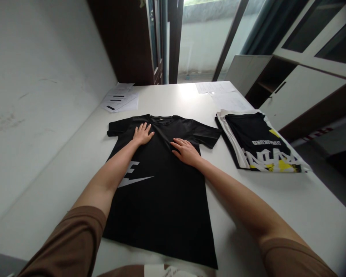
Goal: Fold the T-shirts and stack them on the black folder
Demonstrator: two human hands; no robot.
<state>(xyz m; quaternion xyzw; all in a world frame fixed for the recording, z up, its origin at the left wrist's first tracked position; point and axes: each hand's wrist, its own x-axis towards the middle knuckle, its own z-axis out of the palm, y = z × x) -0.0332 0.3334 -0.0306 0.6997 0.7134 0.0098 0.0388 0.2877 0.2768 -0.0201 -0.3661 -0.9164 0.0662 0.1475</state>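
Note:
A black T-shirt (170, 200) with a grey printed logo lies spread out on the white table (83, 154), its collar at the far end and its hem towards me. My left hand (143, 134) rests on the upper chest near the left sleeve, fingers spread. Lower down on the right side of the chest, my right hand (186, 151) presses flat on the fabric with its fingers extended. Slight creases run between the collar and my hands. My left forearm covers part of the logo.
Folded clothes (259, 142) with black, white and yellow prints are stacked to the right of the shirt. Paper sheets (121, 98) lie at the far left, and more papers (223, 94) at the far right. A wall (46, 77) borders the table on the left.

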